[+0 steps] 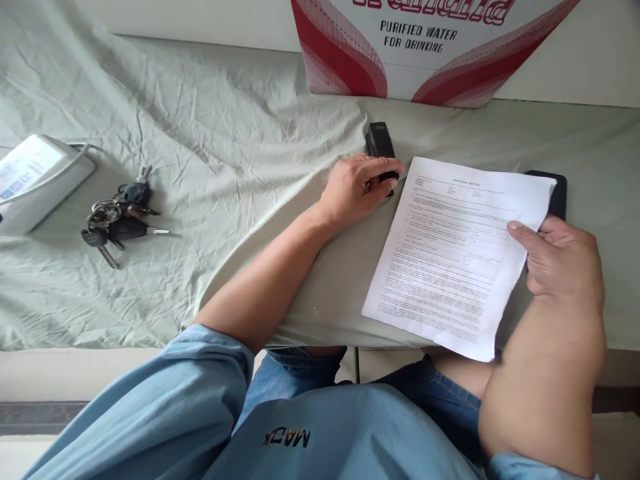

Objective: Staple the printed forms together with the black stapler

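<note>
A printed sheet of paper lies tilted on the cloth-covered table, its lower corner hanging over the front edge. My right hand grips its right edge, thumb on top. My left hand rests over the near end of a black stapler, right at the paper's top left corner. The stapler's front end is hidden under my fingers.
A bunch of keys lies at the left, near a white device with a cable. A red and white drinking-water carton stands at the back. A dark flat object sits under the paper's right corner.
</note>
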`<state>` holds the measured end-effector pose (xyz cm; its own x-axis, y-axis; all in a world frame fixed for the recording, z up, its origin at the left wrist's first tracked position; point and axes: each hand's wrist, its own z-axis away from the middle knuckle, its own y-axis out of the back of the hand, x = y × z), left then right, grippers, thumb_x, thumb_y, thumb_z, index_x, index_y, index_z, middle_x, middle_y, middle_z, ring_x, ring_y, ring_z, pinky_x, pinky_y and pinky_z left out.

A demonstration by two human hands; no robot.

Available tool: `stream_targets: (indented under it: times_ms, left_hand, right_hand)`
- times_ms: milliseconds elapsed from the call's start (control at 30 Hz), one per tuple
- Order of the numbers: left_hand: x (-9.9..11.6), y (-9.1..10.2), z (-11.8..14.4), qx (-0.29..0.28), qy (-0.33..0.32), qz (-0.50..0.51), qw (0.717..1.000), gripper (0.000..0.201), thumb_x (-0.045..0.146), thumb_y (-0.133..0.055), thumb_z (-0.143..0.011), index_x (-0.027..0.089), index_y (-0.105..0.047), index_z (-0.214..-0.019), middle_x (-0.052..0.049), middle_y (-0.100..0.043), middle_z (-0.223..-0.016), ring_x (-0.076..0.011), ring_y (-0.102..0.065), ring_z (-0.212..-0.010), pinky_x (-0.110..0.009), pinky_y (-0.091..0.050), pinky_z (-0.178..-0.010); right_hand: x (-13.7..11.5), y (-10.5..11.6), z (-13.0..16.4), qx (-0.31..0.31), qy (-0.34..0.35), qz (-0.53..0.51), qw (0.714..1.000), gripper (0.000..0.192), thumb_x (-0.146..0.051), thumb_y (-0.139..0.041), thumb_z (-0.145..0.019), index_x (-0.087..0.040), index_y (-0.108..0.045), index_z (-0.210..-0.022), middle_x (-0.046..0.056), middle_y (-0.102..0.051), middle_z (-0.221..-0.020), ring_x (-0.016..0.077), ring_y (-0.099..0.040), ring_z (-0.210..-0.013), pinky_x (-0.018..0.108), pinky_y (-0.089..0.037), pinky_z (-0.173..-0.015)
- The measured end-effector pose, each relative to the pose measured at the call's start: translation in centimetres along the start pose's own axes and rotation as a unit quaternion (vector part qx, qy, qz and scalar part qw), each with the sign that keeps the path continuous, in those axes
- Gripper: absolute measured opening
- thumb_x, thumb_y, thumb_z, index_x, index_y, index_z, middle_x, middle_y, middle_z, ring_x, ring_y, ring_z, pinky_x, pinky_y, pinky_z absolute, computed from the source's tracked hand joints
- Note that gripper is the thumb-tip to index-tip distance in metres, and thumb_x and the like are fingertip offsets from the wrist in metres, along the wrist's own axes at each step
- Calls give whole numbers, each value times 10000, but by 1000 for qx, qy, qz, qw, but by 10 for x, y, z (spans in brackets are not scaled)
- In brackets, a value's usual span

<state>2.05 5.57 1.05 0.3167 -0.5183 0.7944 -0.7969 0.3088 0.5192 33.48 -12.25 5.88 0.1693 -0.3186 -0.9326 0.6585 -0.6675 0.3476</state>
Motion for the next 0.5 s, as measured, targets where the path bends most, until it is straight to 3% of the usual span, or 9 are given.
stream_targets:
  times_ms: [167,333,433,500]
  left_hand:
    - [1,3,0,18,6,17,1000,265,282,-766,-1028,278,-953,-1215,-33,-818,-849,-265,-814,-981,-435,-665,-1055]
    - [-8,5,-1,11,6,36,999,464,217,-737,-965,262,-914,-1391,-59,-865,-999,-259,-788,-978,-430,-657,-1018]
    - [-12,5,-1,4,10,47,999,434,220,-711,-988,271,-903,-1374,-60,-853,-1023,-252,-773,-965,-420,-646,-971]
    - [-13,4,-1,19,19,63,998,382,243,-722,-1015,271,-883,-1359,-41,-812,-969,-234,-752,-929,-410,-636,-950]
  right_hand:
    - [-8,11,1,3,-38,-18,999,412,-390,-1061,-536,-256,-937,-905,80,-951,-1081,290,-858,-901,585,-755,-1054]
    - [-24,27,8,-63,-101,0,993,451,-442,-1090,-605,-290,-983,-1016,67,-949,-1007,309,-857,-794,577,-786,-889]
    - [-28,26,11,-124,-120,7,985,479,-522,-1123,-578,-278,-979,-965,97,-925,-908,374,-884,-785,620,-797,-828]
    - [-28,19,14,-147,-116,-7,982,488,-527,-1150,-560,-280,-971,-941,103,-920,-891,416,-917,-866,651,-805,-868]
